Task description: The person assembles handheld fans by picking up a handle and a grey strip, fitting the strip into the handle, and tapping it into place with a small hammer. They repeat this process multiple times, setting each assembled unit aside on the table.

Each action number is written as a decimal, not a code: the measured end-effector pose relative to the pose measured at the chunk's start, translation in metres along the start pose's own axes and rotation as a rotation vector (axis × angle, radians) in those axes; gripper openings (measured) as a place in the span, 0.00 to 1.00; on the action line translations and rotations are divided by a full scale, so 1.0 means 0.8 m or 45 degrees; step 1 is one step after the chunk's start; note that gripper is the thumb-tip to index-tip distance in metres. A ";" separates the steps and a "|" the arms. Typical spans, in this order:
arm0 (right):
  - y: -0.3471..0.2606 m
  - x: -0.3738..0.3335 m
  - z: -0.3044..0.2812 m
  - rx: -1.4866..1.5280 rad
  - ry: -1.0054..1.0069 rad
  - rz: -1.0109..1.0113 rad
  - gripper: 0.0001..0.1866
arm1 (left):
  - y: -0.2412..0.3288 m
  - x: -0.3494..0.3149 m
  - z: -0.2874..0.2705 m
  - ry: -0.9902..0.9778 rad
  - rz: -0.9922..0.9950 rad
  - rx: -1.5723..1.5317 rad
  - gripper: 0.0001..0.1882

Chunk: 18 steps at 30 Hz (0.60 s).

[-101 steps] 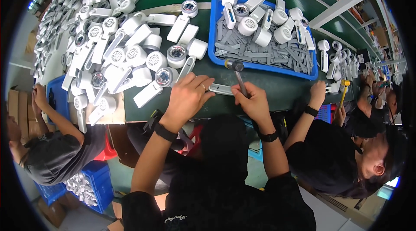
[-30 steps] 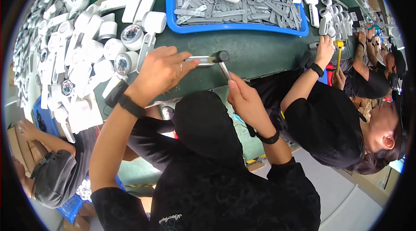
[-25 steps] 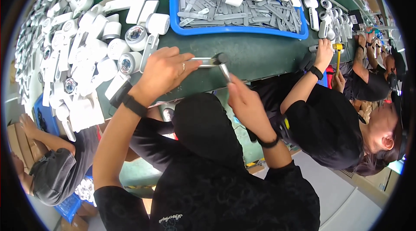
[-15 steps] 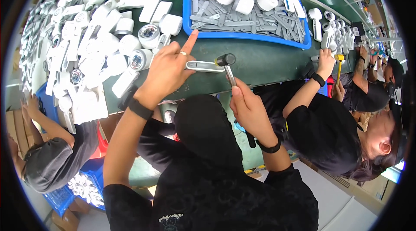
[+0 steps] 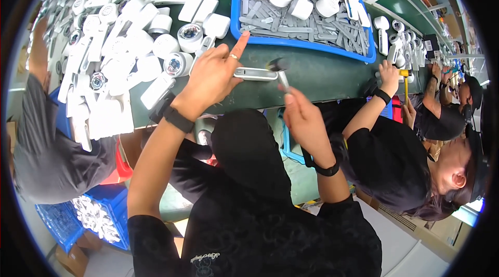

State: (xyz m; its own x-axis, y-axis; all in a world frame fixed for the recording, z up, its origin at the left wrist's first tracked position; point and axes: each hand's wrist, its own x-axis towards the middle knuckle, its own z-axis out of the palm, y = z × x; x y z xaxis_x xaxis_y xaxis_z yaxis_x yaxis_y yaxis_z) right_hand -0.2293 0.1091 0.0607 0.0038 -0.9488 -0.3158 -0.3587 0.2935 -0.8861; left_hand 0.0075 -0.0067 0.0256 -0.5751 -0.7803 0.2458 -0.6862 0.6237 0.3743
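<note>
My left hand (image 5: pixel 210 77) is closed around a white handheld fan handle (image 5: pixel 253 74), with its index finger stretched out toward the blue bin. A long grey strip runs along the handle, which lies sideways just above the green bench; the end inside my hand is hidden. In my right hand (image 5: pixel 306 126) I grip a hammer (image 5: pixel 279 65) by its shaft. The dark hammer head, smeared by motion, is over the handle's right end. Whether it touches the handle I cannot tell.
A blue bin (image 5: pixel 306 50) of grey strips (image 5: pixel 327 38) and several white fans stands beyond my hands. White fans (image 5: pixel 189 37) heap up on the left of the green bench (image 5: pixel 208 106). A co-worker (image 5: pixel 395 152) at right holds a yellow hammer (image 5: pixel 405 82); another person (image 5: pixel 57 147) is at left.
The hammer head has shifted up a little relative to the handle, uncovering its right end. My left hand keeps its grip. The person at left has leaned over the fan heap.
</note>
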 end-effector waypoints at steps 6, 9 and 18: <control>0.027 0.047 0.010 -0.142 0.230 -0.254 0.27 | 0.011 0.005 -0.021 -0.163 -0.035 -0.136 0.57; 0.045 0.057 0.015 -0.187 0.194 -0.395 0.21 | 0.024 0.004 -0.047 -0.287 -0.070 -0.231 0.52; 0.042 0.076 0.021 0.555 0.176 0.269 0.18 | 0.019 -0.058 -0.038 0.004 0.006 -0.089 0.42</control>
State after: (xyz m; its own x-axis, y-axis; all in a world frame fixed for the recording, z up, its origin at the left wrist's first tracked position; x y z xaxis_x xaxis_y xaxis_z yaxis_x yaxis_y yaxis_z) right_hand -0.2258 0.0631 0.0061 -0.1611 -0.8613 -0.4818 0.0847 0.4743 -0.8763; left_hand 0.0369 0.0376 0.0470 -0.5766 -0.7776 0.2505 -0.6508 0.6226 0.4345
